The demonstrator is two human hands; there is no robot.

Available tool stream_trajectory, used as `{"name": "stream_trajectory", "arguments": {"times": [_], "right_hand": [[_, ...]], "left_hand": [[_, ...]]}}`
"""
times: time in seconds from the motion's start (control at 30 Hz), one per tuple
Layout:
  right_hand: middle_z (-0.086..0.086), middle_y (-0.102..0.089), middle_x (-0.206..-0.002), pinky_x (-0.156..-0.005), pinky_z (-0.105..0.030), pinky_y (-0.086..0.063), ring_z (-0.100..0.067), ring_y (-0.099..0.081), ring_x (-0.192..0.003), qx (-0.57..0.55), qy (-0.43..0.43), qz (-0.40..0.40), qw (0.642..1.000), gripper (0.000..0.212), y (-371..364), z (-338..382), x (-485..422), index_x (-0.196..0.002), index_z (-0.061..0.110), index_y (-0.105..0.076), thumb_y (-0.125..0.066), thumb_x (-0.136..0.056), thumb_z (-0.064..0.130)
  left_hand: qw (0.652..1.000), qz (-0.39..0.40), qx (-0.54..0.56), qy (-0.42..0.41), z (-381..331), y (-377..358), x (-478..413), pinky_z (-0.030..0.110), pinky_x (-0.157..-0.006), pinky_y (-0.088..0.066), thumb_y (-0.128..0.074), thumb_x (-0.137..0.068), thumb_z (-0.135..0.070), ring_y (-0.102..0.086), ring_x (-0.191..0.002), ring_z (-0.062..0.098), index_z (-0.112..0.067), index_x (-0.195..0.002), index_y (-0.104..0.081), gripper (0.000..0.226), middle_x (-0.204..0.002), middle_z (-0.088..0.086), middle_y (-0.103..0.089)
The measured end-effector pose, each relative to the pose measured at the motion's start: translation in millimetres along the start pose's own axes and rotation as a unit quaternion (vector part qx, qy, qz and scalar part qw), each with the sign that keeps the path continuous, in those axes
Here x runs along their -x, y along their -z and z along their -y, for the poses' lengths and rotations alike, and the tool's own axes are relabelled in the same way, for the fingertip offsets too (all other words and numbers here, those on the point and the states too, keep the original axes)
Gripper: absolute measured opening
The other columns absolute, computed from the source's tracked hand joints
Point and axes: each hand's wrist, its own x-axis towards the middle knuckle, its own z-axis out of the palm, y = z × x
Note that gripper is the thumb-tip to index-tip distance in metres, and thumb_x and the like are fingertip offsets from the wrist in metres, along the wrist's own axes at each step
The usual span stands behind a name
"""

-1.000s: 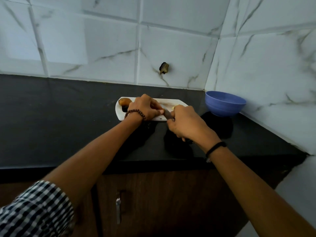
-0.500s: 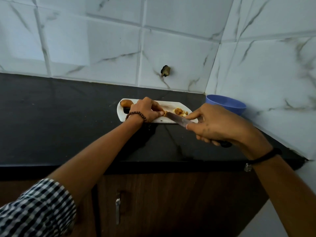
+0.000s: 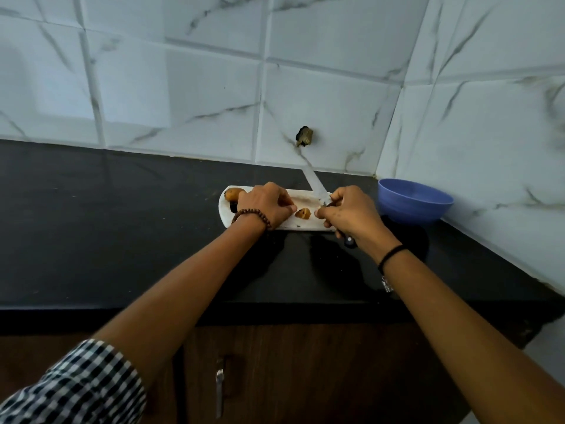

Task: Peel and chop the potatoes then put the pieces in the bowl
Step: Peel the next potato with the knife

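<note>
The right hand [image 3: 348,214] grips the kitchen knife [image 3: 315,186] by its handle, blade raised and angled away toward the wall [image 3: 336,102], probably to stay clear of fingers between cuts. The left hand [image 3: 266,206] lies curled on the chopping board [image 3: 293,225]; whether it pins anything I cannot tell. A cut potato piece [image 3: 302,213] lies between the hands, a whole potato [image 3: 234,193] waits at the board's left end, and the blue bowl [image 3: 414,209] stands close by on the worktop [image 3: 122,224], handy for loading.

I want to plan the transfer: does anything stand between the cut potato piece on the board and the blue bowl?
Only the right hand, gripping the knife, lies between the potato piece and the bowl. No other object shows there.
</note>
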Motion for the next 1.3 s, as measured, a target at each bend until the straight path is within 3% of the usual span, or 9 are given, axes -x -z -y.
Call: {"name": "stream_trajectory", "arguments": {"times": [0.1,0.3,0.43,0.53,0.6,0.7,0.93,1.1,1.3], "right_hand": [[-0.013,-0.072,-0.082,-0.032,-0.019,-0.040,-0.013,-0.055,-0.037,0.014,0.007,-0.013,1.000,0.018,-7.0,2.9,-12.4,-0.090,0.003,-0.066,-0.077,-0.079,0.010],[-0.013,-0.071,-0.076,-0.035,-0.022,-0.043,-0.015,-0.053,-0.035,0.021,-0.017,-0.006,1.000,0.016,-15.7,4.6,-18.2,-0.088,0.004,-0.067,-0.075,-0.075,0.008],[-0.007,-0.069,-0.067,-0.038,-0.022,-0.042,-0.012,-0.050,-0.034,-0.010,-0.039,0.001,0.999,0.024,-16.8,6.4,-19.1,-0.091,0.006,-0.062,-0.078,-0.074,0.009],[-0.010,-0.072,-0.075,-0.040,-0.023,-0.043,-0.013,-0.054,-0.038,-0.014,-0.041,0.013,0.999,0.030,-14.6,5.4,-22.8,-0.092,0.007,-0.062,-0.082,-0.071,0.011],[-0.011,-0.072,-0.084,-0.039,-0.024,-0.045,-0.014,-0.060,-0.044,0.001,-0.029,0.014,0.999,0.029,-12.8,3.6,-25.1,-0.092,0.008,-0.065,-0.084,-0.071,0.014],[-0.010,-0.074,-0.089,-0.051,-0.033,-0.058,-0.021,-0.072,-0.069,-0.020,-0.001,0.027,0.999,0.025,-12.5,-0.4,-27.8,-0.088,0.012,-0.066,-0.084,-0.071,0.009],[-0.007,-0.075,-0.090,-0.046,-0.019,-0.049,-0.011,-0.071,-0.071,-0.082,0.005,0.077,0.994,0.023,-7.2,-2.9,-31.9,-0.087,0.011,-0.068,-0.084,-0.073,0.001],[-0.007,-0.076,-0.088,-0.054,-0.017,-0.054,-0.013,-0.073,-0.067,-0.069,0.032,0.070,0.995,0.026,-9.2,-1.6,-38.6,-0.093,0.006,-0.069,-0.084,-0.073,0.000],[-0.010,-0.075,-0.093,-0.056,-0.019,-0.054,-0.020,-0.073,-0.078,-0.045,0.048,0.134,0.989,0.023,-7.6,5.5,-42.3,-0.091,0.011,-0.067,-0.080,-0.077,-0.003]], "left_hand": [[1.000,0.019,-0.020,-0.004,0.2,0.5,-1.4,0.041,-0.093,-0.044,-0.061,-0.087,-0.047,-0.061,-0.105,0.017,-0.033,-0.099,-0.071,0.021,-0.107,-0.008,-0.069],[0.999,0.047,-0.006,-0.014,0.0,0.0,-4.9,0.040,-0.095,-0.037,-0.061,-0.088,-0.043,-0.059,-0.106,0.016,-0.034,-0.098,-0.070,0.017,-0.108,-0.008,-0.068],[0.996,0.078,0.011,-0.032,0.0,1.2,-7.1,0.040,-0.095,-0.043,-0.059,-0.088,-0.038,-0.060,-0.105,0.017,-0.034,-0.097,-0.069,0.014,-0.105,-0.006,-0.070],[0.995,0.091,0.009,-0.040,0.2,2.5,-7.0,0.041,-0.096,-0.044,-0.058,-0.089,-0.039,-0.060,-0.105,0.016,-0.036,-0.099,-0.069,0.015,-0.106,-0.008,-0.070],[0.995,0.094,0.010,-0.042,0.7,2.1,-6.7,0.041,-0.096,-0.045,-0.059,-0.089,-0.041,-0.060,-0.104,0.014,-0.038,-0.098,-0.069,0.014,-0.106,-0.011,-0.069],[0.995,0.087,0.017,-0.039,1.7,-0.1,-7.1,0.041,-0.093,-0.048,-0.061,-0.087,-0.044,-0.061,-0.101,0.012,-0.038,-0.096,-0.069,0.014,-0.103,-0.013,-0.070],[0.997,0.064,0.020,-0.036,3.9,-3.2,-6.6,0.041,-0.090,-0.051,-0.062,-0.086,-0.045,-0.062,-0.098,0.014,-0.034,-0.096,-0.069,0.017,-0.101,-0.008,-0.070],[0.997,0.065,0.016,-0.037,3.9,-2.7,-6.5,0.042,-0.091,-0.050,-0.061,-0.087,-0.045,-0.062,-0.099,0.014,-0.032,-0.096,-0.069,0.017,-0.102,-0.007,-0.070],[0.997,0.059,0.019,-0.035,5.9,-3.4,-6.1,0.042,-0.091,-0.049,-0.061,-0.087,-0.044,-0.062,-0.098,0.015,-0.031,-0.096,-0.070,0.018,-0.102,-0.006,-0.070]]}}
